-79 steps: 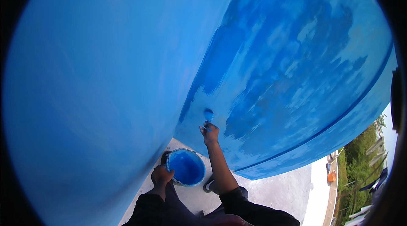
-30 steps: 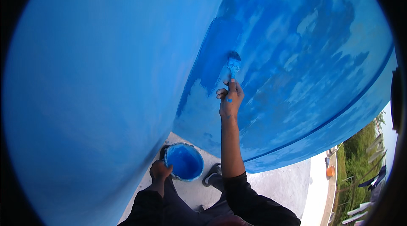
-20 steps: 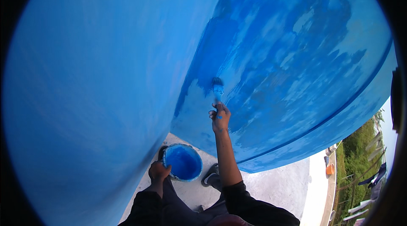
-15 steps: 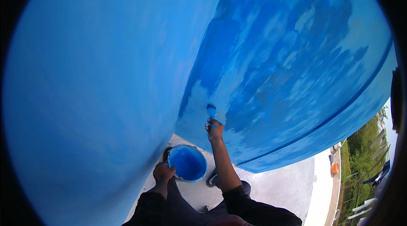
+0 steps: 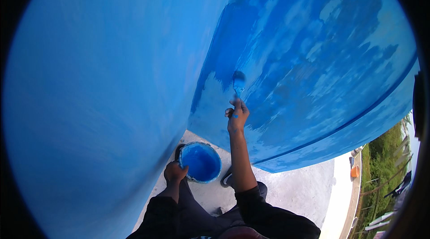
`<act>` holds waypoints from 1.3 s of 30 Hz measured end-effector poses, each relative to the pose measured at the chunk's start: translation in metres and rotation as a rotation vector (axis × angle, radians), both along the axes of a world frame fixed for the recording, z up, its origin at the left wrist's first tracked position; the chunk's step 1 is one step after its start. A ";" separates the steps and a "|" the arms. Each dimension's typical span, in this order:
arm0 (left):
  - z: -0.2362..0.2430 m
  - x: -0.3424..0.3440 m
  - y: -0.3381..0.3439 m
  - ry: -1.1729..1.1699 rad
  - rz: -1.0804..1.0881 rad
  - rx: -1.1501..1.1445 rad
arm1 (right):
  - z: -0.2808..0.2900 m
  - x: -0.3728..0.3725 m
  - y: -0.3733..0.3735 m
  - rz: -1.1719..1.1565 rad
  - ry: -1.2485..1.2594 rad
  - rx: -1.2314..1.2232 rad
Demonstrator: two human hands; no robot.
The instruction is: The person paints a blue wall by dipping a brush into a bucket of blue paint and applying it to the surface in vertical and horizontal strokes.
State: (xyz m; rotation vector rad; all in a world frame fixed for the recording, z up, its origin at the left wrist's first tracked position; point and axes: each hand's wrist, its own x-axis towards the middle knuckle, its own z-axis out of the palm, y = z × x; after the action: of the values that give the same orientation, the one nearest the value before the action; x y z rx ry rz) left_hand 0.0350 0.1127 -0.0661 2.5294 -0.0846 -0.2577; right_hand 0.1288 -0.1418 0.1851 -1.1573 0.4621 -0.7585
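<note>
My right hand [image 5: 238, 116] is closed round the handle of a paintbrush [image 5: 238, 86] smeared with blue. Its dark bristles lie at the lower right edge of a solid dark blue patch [image 5: 230, 33] on the right wall [image 5: 277, 86]; whether they touch is hard to tell. Blue spots mark the back of this hand. Low on the left, my left hand [image 5: 176, 172] grips the rim of a paint bucket [image 5: 220, 167], thumb over the edge. Blue paint [image 5: 200, 162] fills part of the bucket.
A smooth light blue wall [image 5: 98, 95] rises close on my left and meets the painted one in a corner. Underfoot is a pale concrete floor [image 5: 304, 189]. An orange bucket [image 5: 355, 171] stands far right by a ledge, with greenery [image 5: 382, 156] beyond.
My right hand and the paintbrush have moved up and slightly right along the wall. The left hand still holds the bucket; the view has shifted a little.
</note>
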 end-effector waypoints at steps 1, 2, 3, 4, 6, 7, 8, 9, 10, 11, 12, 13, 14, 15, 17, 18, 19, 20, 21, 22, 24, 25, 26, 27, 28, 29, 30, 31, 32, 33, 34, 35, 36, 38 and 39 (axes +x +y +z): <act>0.000 -0.001 -0.002 -0.002 0.000 -0.006 | -0.018 -0.009 -0.001 -0.020 0.062 0.079; -0.004 -0.001 -0.001 -0.013 0.002 0.008 | -0.035 -0.017 0.002 -0.033 0.125 0.165; -0.011 0.000 -0.002 -0.028 -0.002 0.018 | -0.060 -0.021 -0.001 -0.078 0.165 0.270; -0.015 0.002 -0.004 -0.044 -0.007 0.029 | -0.079 -0.025 -0.004 -0.124 0.203 0.376; -0.012 0.000 -0.002 -0.009 -0.004 -0.003 | -0.084 -0.032 0.002 -0.145 0.220 0.368; -0.010 0.000 -0.003 0.011 -0.005 -0.022 | -0.082 -0.033 0.002 -0.158 0.229 0.362; -0.008 0.003 -0.005 -0.020 -0.010 -0.027 | -0.078 -0.028 -0.001 -0.126 0.177 0.312; -0.009 0.004 -0.001 -0.046 -0.007 -0.021 | -0.060 -0.020 0.006 -0.087 0.131 0.272; -0.010 0.002 0.003 -0.068 -0.011 -0.018 | -0.042 -0.016 0.012 -0.054 0.088 0.230; -0.010 0.000 0.003 -0.044 -0.013 -0.010 | -0.025 -0.014 0.016 -0.042 0.030 0.164; -0.010 0.001 0.002 -0.024 -0.014 -0.004 | -0.005 -0.012 0.021 -0.028 -0.033 0.095; -0.009 0.002 0.002 -0.006 -0.011 0.003 | 0.007 -0.009 0.025 -0.011 -0.096 0.029; -0.008 0.003 0.002 -0.016 -0.013 -0.004 | 0.013 -0.008 0.027 -0.017 -0.119 -0.005; -0.006 0.001 0.002 -0.024 -0.019 -0.011 | 0.018 -0.008 0.028 -0.027 -0.138 -0.039; -0.003 0.000 0.002 -0.059 -0.015 0.004 | 0.010 -0.007 0.025 -0.036 -0.100 -0.013; -0.005 0.000 0.001 -0.086 -0.009 0.024 | -0.009 -0.006 0.019 -0.039 -0.042 0.045; -0.007 -0.001 -0.001 -0.112 -0.008 0.042 | -0.031 -0.007 0.012 -0.046 0.018 0.101; -0.006 -0.003 -0.002 -0.077 -0.009 0.052 | -0.059 -0.013 0.007 -0.049 0.087 0.158; -0.004 -0.002 -0.004 -0.045 -0.009 0.059 | -0.090 -0.023 0.003 -0.052 0.151 0.214; -0.002 0.001 -0.007 -0.019 -0.006 0.064 | -0.123 -0.035 -0.002 -0.072 0.215 0.296; -0.001 0.004 -0.004 0.031 -0.018 0.029 | -0.166 -0.071 0.012 -0.108 0.291 0.376; -0.001 0.003 -0.004 0.058 -0.027 0.012 | -0.180 -0.092 0.023 -0.140 0.299 0.371; 0.002 0.004 -0.002 0.014 -0.023 0.028 | -0.189 -0.111 0.035 -0.115 0.345 0.379; 0.005 0.004 -0.002 -0.026 -0.029 0.046 | -0.193 -0.130 0.046 -0.101 0.393 0.389; 0.007 0.000 -0.003 -0.059 -0.048 0.063 | -0.199 -0.146 0.055 -0.067 0.423 0.424; 0.008 -0.002 -0.003 -0.063 -0.050 0.056 | -0.205 -0.160 0.063 -0.035 0.451 0.461; 0.004 0.002 -0.002 -0.073 -0.050 0.046 | -0.205 -0.167 0.069 0.001 0.473 0.496; 0.001 0.003 -0.001 -0.082 -0.050 0.037 | -0.204 -0.172 0.070 0.016 0.464 0.486; -0.002 0.002 -0.001 -0.064 -0.044 0.041 | -0.203 -0.176 0.072 0.031 0.455 0.477; -0.003 0.003 -0.003 -0.050 -0.034 0.041 | -0.198 -0.176 0.071 0.048 0.443 0.462; -0.004 0.003 -0.004 -0.035 -0.024 0.042 | -0.193 -0.173 0.068 0.044 0.428 0.451; -0.005 0.002 -0.004 -0.032 -0.025 0.048 | -0.188 -0.170 0.063 0.041 0.413 0.439; -0.002 0.001 -0.007 -0.028 -0.028 0.049 | -0.182 -0.168 0.057 0.034 0.399 0.423; -0.003 0.004 -0.008 -0.025 -0.027 0.047 | -0.164 -0.164 0.054 0.109 0.342 0.407; -0.006 0.004 -0.007 -0.021 -0.032 0.042 | -0.160 -0.165 0.052 0.149 0.323 0.402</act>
State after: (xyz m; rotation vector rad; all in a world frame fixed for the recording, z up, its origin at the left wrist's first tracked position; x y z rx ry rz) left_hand 0.0394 0.1059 -0.0726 2.5743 -0.1293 -0.2484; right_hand -0.0361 -0.0901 0.0255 -0.9224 0.7510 -0.3261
